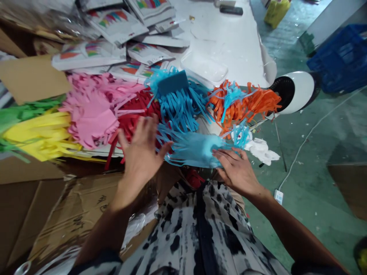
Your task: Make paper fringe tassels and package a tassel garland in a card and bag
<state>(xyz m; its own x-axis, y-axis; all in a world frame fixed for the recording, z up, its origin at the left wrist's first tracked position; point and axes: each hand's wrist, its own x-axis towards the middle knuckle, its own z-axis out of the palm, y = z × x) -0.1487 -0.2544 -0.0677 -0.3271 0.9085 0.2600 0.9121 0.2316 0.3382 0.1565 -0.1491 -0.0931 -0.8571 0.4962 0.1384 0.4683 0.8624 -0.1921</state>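
My left hand point(142, 149) is raised with fingers stretched out, over the red fringed paper point(132, 114) at the table's near edge. My right hand point(236, 170) lies with fingers extended on a light blue fringed paper bundle point(197, 149) in front of me. Behind it lies a heap of darker blue fringed paper point(177, 99). Orange fringed paper point(243, 103) sits to the right, pink fringed paper point(94, 110) and yellow fringed paper point(40, 135) to the left, green fringed paper point(20, 112) at the far left.
Packets with rainbow prints point(114, 23) are stacked at the back of the white table point(226, 38). A clear plastic tray point(205, 68) lies behind the blue heap. Cardboard boxes point(57, 206) stand at the lower left. A white fan point(295, 91), a cable and a blue crate point(344, 57) are on the green floor.
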